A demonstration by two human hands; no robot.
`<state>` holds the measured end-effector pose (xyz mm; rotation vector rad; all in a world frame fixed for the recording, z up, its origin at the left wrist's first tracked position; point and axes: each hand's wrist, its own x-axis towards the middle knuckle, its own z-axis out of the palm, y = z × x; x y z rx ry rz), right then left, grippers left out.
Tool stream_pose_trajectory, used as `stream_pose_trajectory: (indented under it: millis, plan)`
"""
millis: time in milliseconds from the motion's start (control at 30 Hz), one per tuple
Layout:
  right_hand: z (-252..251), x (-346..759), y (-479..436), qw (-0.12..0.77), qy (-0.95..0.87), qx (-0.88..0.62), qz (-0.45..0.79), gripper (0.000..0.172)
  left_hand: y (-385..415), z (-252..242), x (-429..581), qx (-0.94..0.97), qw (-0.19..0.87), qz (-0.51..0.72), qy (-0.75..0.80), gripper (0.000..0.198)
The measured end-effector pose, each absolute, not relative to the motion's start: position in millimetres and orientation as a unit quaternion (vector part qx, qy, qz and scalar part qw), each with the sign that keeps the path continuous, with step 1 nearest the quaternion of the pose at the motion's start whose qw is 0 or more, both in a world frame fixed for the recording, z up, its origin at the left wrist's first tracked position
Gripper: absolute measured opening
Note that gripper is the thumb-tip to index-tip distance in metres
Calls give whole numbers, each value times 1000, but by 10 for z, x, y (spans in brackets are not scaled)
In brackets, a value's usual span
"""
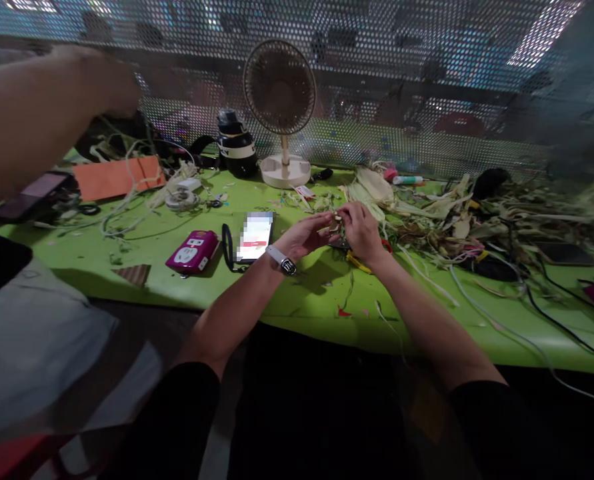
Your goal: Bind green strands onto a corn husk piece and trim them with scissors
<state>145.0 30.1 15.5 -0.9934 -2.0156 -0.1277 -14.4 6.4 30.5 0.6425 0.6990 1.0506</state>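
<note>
Above the green table, my left hand (307, 235) and my right hand (363, 230) meet at the fingertips. Between them is a small pale bit of plant (337, 219), too small to make out in detail. The left fingers are bent round its near side, palm partly facing up, and a watch (287, 267) is on that wrist. My right thumb and fingers pinch it from the other side. Beneath the right hand lies a tool with yellow and orange handles (361, 262), partly covered by the hand. Pale husks (374, 190) lie just behind.
A lit phone (257, 235) and a magenta power socket (193, 253) lie left of my hands. Behind stand a fan (285, 172) and a black bottle (237, 153). Dried plant stems (437, 227) and cables (491, 320) spread rightward. Another person's arm (51, 100) reaches across the left.
</note>
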Motion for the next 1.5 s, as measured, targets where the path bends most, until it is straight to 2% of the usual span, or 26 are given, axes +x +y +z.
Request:
stream_pose_trajectory:
  millis: [133,300,500,867,1133,1367,1500]
  plan:
    - [175,1451,279,432,-812,-389,-47,26,50,317,-131,288,754,500,314,14]
    - [259,1446,238,483,-792,-374,-12,21,60,305,-130,309,709,550,313,15]
    - [312,1444,247,495,-769,-390,107,15,94,281,-144,345,698,547,306,9]
    - [286,1413,266,529,-722,-406,185,29,87,283,-137,363,658,563,344,12]
    - [378,1477,253,487,-765,-394,151,32,120,311,-197,344,632,601,347,9]
    - [392,1433,207,541,-753,-360,106,28,148,262,-206,362,636,593,336,14]
    - [369,1416,209,561,-734,-353,151,25,145,247,-187,372,631,592,336,14]
